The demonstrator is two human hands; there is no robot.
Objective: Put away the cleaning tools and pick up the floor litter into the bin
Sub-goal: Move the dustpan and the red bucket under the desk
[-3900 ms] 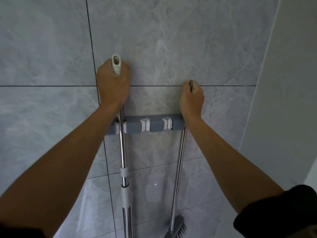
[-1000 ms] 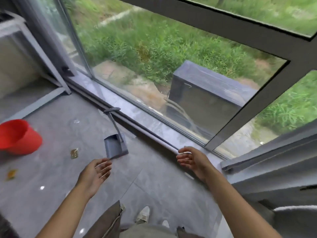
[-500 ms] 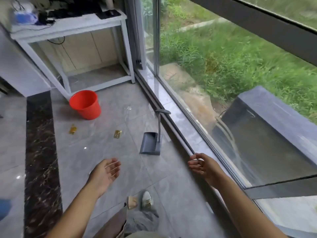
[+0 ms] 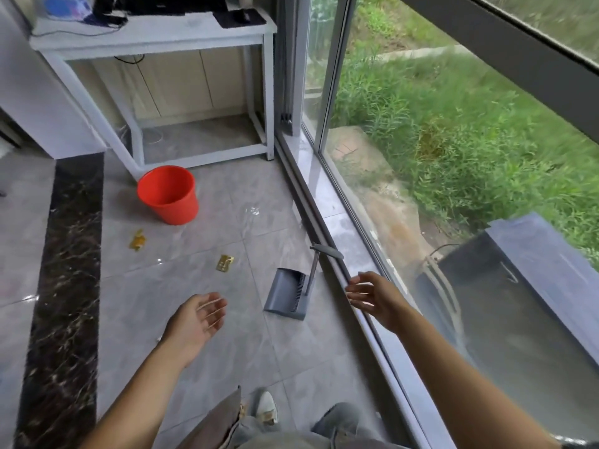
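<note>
A grey dustpan (image 4: pixel 287 293) with an upright handle (image 4: pixel 325 251) stands on the tiled floor beside the window track. Two yellow wrappers lie on the tiles: one wrapper (image 4: pixel 225 263) just left of the dustpan, the other wrapper (image 4: pixel 137 240) closer to the red bin (image 4: pixel 168 193), which stands open further back. My left hand (image 4: pixel 197 320) hovers open, palm up, below the nearer wrapper and left of the dustpan. My right hand (image 4: pixel 372 296) is open too, fingers spread, just right of the dustpan handle over the window track. Neither hand holds anything.
A white metal table (image 4: pixel 155 37) with cables and devices on top stands behind the bin. A floor-to-ceiling window (image 4: pixel 421 157) and its sliding track (image 4: pixel 324 241) run along the right. A dark marble strip (image 4: pixel 69 270) crosses the floor at left. My shoe (image 4: pixel 266 408) shows at the bottom.
I have left the wall rack where both hands held the mop and broom. In the last second the view swung left toward the bin, and the dustpan and wrappers came closer. Both hands stay empty.
</note>
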